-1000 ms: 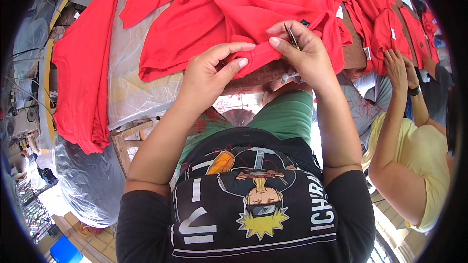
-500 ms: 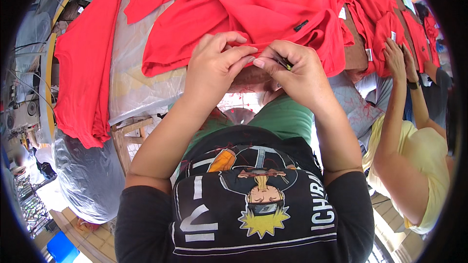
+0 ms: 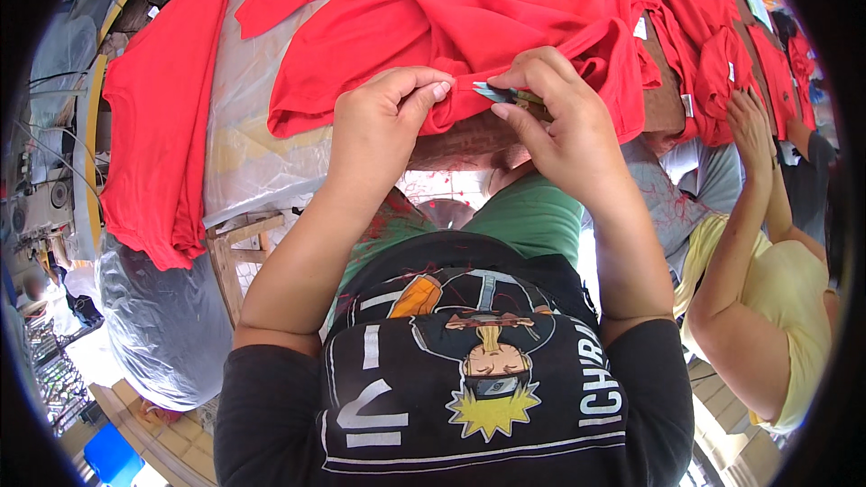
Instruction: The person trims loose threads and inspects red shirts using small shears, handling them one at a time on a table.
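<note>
In the head view, the only one supplied, we find the red garment (image 3: 514, 13) spread over the near side of the counter (image 3: 666, 81), its folded edge raised between the two hands. The left hand (image 3: 383, 117) pinches that edge between thumb and forefinger, the fingers pressed together on the cloth. The right hand (image 3: 568, 126) has its fingers closed around small snips (image 3: 494, 93), the blades pointing left at the edge, just beside the left thumb; the tips look slightly parted, though we cannot tell whether they touch the cloth. For sound work at this step, we judge that the edge should be held taut and flat, the tips laid along the seam and not into it, and the left thumb kept clear of the blades. As to pose, both forearms (image 3: 293, 266) rise from the lower part of the view, elbows out, and converge on the edge; the left wrist turns inward, while the right palm curls over the handle, hiding much of it. We also note a folded red piece (image 3: 167, 117) at the left and, well apart at the right, a co-worker's hand (image 3: 750, 131) on red cloth
</note>
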{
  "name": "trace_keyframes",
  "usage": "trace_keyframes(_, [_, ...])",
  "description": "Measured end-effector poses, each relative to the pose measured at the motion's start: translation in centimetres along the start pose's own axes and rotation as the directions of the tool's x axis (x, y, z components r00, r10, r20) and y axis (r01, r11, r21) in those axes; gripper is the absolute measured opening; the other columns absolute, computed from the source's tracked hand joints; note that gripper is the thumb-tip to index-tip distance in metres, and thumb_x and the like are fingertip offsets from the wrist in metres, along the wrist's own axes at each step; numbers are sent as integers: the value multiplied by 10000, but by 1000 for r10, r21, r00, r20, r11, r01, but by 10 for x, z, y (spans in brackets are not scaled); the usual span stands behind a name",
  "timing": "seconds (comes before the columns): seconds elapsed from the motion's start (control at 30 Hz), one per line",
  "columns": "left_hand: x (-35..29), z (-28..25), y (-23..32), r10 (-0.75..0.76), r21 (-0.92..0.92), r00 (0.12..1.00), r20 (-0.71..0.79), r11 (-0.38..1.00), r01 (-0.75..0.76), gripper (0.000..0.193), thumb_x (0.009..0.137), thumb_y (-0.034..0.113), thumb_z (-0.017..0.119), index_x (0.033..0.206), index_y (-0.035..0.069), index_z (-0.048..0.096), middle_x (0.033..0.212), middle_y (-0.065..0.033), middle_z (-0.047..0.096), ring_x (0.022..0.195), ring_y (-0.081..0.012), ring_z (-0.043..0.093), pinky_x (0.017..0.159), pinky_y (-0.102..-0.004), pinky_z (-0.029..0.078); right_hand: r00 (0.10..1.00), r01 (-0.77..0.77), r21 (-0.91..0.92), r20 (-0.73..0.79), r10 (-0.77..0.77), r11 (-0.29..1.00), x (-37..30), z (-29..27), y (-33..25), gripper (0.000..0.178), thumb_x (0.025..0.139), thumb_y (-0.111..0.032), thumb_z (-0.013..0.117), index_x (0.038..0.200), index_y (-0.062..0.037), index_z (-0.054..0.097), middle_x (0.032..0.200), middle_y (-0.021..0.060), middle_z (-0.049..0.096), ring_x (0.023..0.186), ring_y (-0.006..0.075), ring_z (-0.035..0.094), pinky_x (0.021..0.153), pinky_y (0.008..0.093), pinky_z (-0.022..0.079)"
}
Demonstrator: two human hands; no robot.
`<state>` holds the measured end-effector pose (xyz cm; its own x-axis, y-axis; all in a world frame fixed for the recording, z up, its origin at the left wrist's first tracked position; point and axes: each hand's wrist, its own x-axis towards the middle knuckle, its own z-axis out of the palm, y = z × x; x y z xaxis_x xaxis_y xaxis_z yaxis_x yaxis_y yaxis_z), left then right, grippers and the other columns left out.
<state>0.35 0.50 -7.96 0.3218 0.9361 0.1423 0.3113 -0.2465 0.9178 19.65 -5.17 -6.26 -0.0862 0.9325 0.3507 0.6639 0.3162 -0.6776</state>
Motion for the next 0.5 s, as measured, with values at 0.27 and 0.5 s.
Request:
trace_keyframes(0.27, [-4, -3, 9, -7, 13, 998, 63, 1000, 6, 137, 882, 77, 649, 974, -10, 701, 958, -68, 712, 877, -113, 643, 810, -260, 503, 999, 42, -99, 31, -39, 994, 3, 9, -6, 165, 799, -93, 674, 946, -59, 607, 929, 85, 587, 801, 317, 631, 652, 416, 512])
trace_keyframes(0.5, [-19, -61, 60, 226, 274, 629, 744, 755, -595, 87, 814, 49, 665, 889, 11, 689, 955, -82, 673, 887, -228, 635, 805, -359, 488, 999, -35, -123, -6, 35, 992, 2, -12, -1, 264, 771, -38, 705, 1028, -48, 646, 920, 102, 590, 786, 227, 622, 681, 313, 492])
